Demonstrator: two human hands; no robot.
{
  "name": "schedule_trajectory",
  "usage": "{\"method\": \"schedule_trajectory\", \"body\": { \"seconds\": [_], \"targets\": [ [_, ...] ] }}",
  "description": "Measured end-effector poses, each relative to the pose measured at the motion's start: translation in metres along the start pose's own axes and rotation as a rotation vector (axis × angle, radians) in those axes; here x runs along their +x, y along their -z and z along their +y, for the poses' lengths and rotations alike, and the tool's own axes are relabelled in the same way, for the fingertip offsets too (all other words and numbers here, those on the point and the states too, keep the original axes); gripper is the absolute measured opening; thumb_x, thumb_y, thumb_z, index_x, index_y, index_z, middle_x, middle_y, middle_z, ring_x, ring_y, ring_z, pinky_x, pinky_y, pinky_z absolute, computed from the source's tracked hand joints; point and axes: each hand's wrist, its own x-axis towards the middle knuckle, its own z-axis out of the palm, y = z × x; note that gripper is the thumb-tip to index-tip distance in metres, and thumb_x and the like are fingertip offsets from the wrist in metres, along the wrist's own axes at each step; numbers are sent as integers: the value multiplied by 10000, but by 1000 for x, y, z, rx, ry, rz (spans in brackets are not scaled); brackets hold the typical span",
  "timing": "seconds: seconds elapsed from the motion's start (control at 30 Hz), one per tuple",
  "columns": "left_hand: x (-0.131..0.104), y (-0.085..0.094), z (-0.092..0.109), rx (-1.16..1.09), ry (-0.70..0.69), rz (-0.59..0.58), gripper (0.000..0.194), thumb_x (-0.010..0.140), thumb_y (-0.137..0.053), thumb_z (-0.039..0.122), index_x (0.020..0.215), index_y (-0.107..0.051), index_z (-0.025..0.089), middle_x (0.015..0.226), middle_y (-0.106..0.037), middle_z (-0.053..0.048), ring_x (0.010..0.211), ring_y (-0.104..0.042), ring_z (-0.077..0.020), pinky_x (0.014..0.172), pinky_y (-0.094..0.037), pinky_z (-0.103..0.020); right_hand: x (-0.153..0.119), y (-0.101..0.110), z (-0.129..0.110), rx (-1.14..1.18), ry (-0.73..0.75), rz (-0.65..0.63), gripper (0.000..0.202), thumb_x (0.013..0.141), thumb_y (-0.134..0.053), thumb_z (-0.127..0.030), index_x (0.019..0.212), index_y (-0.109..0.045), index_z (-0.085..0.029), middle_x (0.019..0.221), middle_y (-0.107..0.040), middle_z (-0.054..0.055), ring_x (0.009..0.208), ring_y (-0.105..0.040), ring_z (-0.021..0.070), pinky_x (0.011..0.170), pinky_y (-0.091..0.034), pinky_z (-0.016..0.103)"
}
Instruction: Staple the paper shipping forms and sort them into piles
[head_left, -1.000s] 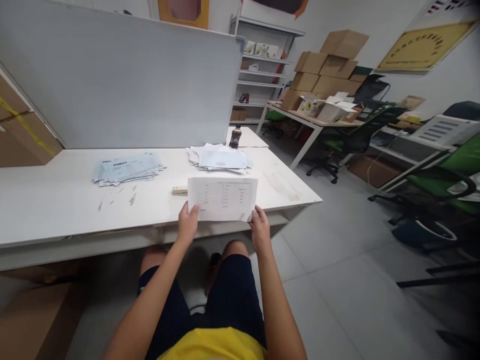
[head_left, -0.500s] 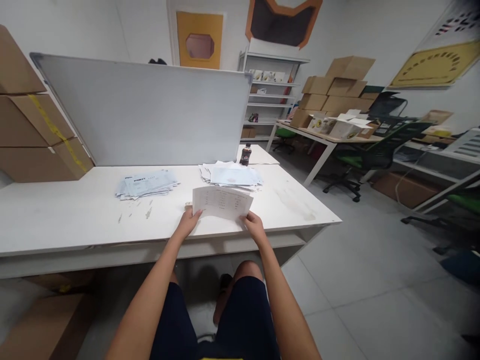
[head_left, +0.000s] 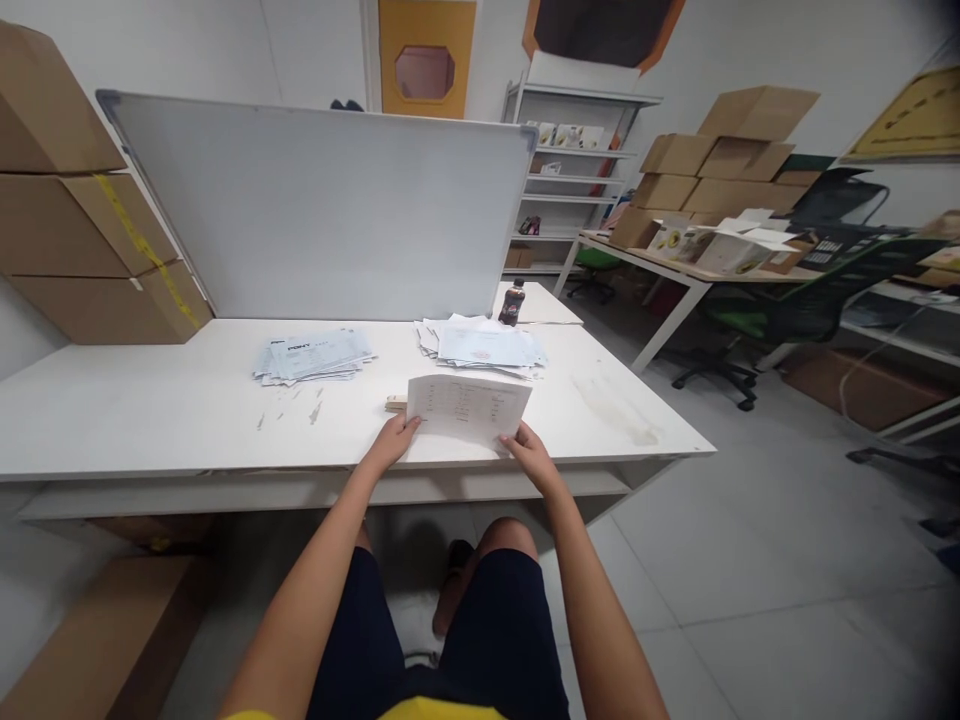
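Observation:
A printed sheet of paper is held up over the front part of the white table, tilted toward me. My left hand pinches its lower left corner, and my right hand grips the lower right corner. Behind the sheet lies a loose pile of papers, white and pale blue. Farther left is a stack of pale blue printed slips. A small tan object sticks out beside the sheet's left edge; the paper partly hides it.
A dark drink bottle stands behind the paper pile. A large whiteboard rises along the table's back. Cardboard boxes are stacked at the left. An office chair and another table with boxes stand to the right.
The view has shifted, so the table and everything on it appear farther right. Both hands keep hold of the sheet, which stays in nearly the same pose.

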Motion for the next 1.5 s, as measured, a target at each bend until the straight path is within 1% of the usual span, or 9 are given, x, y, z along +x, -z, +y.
{"method": "schedule_trajectory", "body": {
  "seconds": [0.13,0.27,0.33,0.47,0.57,0.63,0.83,1.0,1.5],
  "targets": [
    [-6,-1,5,18,-84,0,358,916,-439,433,1061,-656,189,1081,-710,-76,1072,-622,-256,961,-483,-398,-7,4,-5,23,-70,102,449,684,-651,-490,1032,-631,-206,1054,-713,88,989,-633,269,859,-515,407],
    [-2,0,10,211,-196,317,250,926,-425,303,1045,-620,203,1060,-668,-82,1031,-594,-229,934,-475,-391,-10,8,-9,58,-178,171,447,636,-646,-448,999,-612,-189,972,-709,82,812,-625,231,637,-543,345],
    [8,4,13,400,-247,400,251,897,-485,259,1109,-606,200,1121,-646,-101,1121,-544,-258,993,-427,-423,-8,6,-10,54,-217,173,428,611,-640,-414,973,-616,-186,943,-704,79,782,-616,224,588,-543,328],
    [33,14,14,730,-338,251,370,882,-544,271,1242,-566,190,1243,-609,-118,1224,-478,-297,1053,-347,-455,-1,-2,-9,-48,-290,182,362,595,-569,-355,915,-619,-193,839,-684,49,668,-598,194,532,-537,305],
    [41,15,9,835,-335,73,284,966,-404,290,1101,-630,184,1053,-666,-101,1047,-567,-247,929,-417,-403,3,-4,-3,-158,-299,189,325,607,-501,-349,874,-609,-199,712,-640,8,542,-547,160,481,-504,286],
    [42,13,6,863,-302,35,324,993,-343,298,1010,-646,183,962,-667,-90,961,-580,-229,851,-434,-376,4,-3,1,-191,-286,204,308,607,-481,-358,845,-600,-203,658,-613,-8,512,-527,157,453,-477,277],
    [34,10,4,873,-258,90,294,982,-423,371,946,-634,170,959,-639,-95,942,-566,-229,797,-422,-352,2,5,7,-196,-284,213,272,590,-469,-382,780,-581,-222,560,-551,-28,455,-475,152,410,-402,268],
    [32,10,3,878,-249,111,306,1009,-362,299,899,-617,169,935,-631,-87,917,-555,-218,777,-406,-347,1,10,11,-215,-308,233,297,585,-473,-380,804,-592,-218,546,-537,-31,461,-474,157,430,-396,272],
    [41,11,6,889,-216,100,326,1022,-331,324,929,-602,169,950,-623,-88,930,-536,-229,772,-373,-346,2,11,2,-247,-351,306,261,561,-440,-317,769,-553,-207,534,-501,-40,460,-440,127,434,-351,239]
  ]
}}
